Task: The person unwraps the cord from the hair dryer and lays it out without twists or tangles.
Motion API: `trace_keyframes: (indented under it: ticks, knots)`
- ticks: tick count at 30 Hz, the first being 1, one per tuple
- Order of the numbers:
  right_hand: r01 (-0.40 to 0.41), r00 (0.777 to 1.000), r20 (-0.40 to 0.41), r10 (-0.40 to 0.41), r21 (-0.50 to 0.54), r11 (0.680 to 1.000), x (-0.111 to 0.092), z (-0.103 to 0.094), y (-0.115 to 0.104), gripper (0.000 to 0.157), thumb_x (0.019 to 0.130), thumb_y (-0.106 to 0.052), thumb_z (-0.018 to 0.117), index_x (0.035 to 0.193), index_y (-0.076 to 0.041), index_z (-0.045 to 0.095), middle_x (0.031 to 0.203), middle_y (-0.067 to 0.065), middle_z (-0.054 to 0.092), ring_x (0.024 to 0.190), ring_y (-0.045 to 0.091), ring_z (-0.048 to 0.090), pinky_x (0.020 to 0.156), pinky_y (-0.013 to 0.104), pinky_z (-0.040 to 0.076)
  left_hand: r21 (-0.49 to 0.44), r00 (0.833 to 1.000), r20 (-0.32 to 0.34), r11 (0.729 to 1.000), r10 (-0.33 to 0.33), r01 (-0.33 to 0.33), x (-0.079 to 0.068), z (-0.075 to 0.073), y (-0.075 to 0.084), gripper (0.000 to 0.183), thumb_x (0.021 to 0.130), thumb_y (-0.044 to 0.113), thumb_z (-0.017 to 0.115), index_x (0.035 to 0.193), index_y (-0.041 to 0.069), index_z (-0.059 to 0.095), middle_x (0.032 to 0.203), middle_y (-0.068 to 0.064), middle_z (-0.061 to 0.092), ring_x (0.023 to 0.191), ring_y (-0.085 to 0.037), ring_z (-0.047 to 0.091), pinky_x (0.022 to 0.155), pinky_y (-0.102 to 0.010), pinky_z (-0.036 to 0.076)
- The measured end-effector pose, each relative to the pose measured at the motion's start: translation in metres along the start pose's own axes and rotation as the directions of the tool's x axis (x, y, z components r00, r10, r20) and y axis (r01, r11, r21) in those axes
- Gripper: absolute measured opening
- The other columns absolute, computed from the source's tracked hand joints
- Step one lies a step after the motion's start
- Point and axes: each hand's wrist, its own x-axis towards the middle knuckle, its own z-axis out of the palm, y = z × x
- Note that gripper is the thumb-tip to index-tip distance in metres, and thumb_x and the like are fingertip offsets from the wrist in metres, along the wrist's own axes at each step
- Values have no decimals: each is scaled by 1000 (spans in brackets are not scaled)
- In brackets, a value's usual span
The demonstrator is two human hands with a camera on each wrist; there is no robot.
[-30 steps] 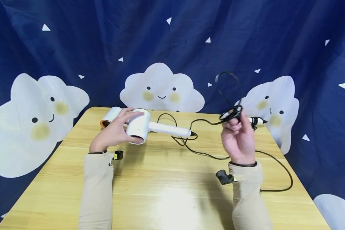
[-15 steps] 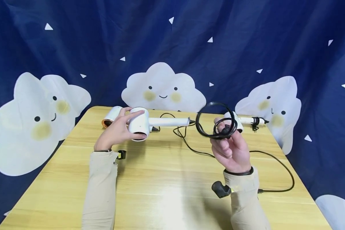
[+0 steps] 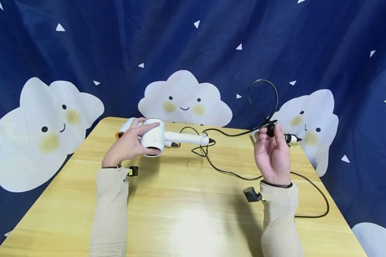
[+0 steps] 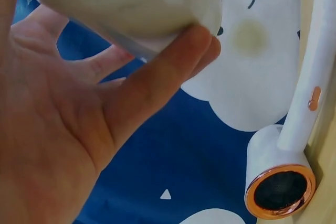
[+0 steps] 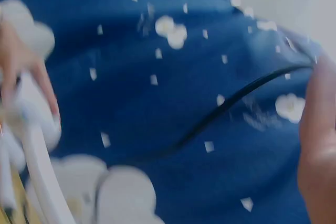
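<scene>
In the head view my left hand (image 3: 125, 146) grips the round head of a white hair dryer (image 3: 154, 137) above the table, fingers on top and thumb below. Its handle points right, and a black power cord (image 3: 231, 135) runs from the handle's end. Over the table's right side, my right hand (image 3: 273, 155) pinches the cord near a black piece, perhaps its plug; one loop stands above the fingertips. The right wrist view is blurred, with the cord stretching left from the fingers. A second white hair dryer (image 4: 296, 98) with a copper-coloured ring lies behind the left hand.
At the back right of the wooden table (image 3: 180, 200) lies another white handle (image 3: 294, 139) with black cord wound on it, partly hidden by the right hand. More black cord (image 3: 231, 174) snakes across the table. A blue curtain with clouds hangs behind.
The right hand swung left and down, then back right and up. The coils of cord it held have become a single loop. My left hand still holds the dryer, nearly unmoved.
</scene>
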Motion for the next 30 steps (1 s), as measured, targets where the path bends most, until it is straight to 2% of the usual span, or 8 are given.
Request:
trace_keyframes:
  ticks: [2,4,10,12,19,21,24,30]
  knots:
    - [92,984,-153,-93,-11,996,5,-9,-9,30,104,-17,46,109,10,57,94,27,69,82,32,70,74,30,60,-33,1000,8,999,5,-5,-2,-2,-1,95,56,56,91,140,44,50,155,-9,27,127,-29,46,96,-45,45]
    - [171,947,-269,-178,-48,984,10,-18,-16,28,101,-16,51,110,9,56,91,26,69,82,31,70,75,30,59,-72,1000,5,997,7,-7,-5,-5,-1,94,56,53,92,139,45,50,155,-6,28,127,-28,46,96,-44,45]
    - [323,795,-469,-385,-211,923,21,-40,-31,26,97,-13,58,110,8,56,84,24,70,78,31,72,74,29,60,-135,1000,-27,991,11,-15,-10,-15,0,91,58,41,95,138,45,51,155,2,29,118,-25,50,84,-37,47]
    - [331,745,-526,-410,-242,912,23,-47,-36,25,97,-13,58,109,8,56,83,24,70,77,31,73,74,30,60,-147,1000,-22,989,-3,0,-11,-17,1,92,59,36,95,139,44,51,157,1,27,117,-25,51,80,-32,47]
    - [348,635,-659,-402,-221,911,23,-68,-48,23,98,-13,57,112,5,57,89,22,69,82,31,73,86,28,57,-205,999,-26,979,-23,18,-24,-34,34,90,64,21,94,143,31,52,157,-4,27,106,-27,59,79,-22,49]
    - [361,601,-680,-420,-237,902,24,-73,-50,24,97,-12,58,116,4,57,96,21,67,89,30,73,92,27,55,-220,999,-43,976,-13,3,-25,-35,33,90,64,18,93,143,30,52,156,-4,28,103,-26,60,78,-21,51]
    - [371,569,-697,-437,-256,892,25,-80,-53,26,98,-11,57,119,3,56,103,20,64,95,30,72,96,27,53,-226,998,-66,974,-8,-7,-26,-37,28,91,65,16,93,144,30,50,156,-2,29,104,-23,60,77,-18,52]
    - [351,546,-676,-494,-351,868,23,-86,-58,21,97,-8,58,110,8,56,93,22,68,85,31,74,91,29,55,-209,993,-117,978,-22,-3,-26,-38,4,93,65,16,93,144,37,49,156,4,29,101,-9,60,73,-17,51]
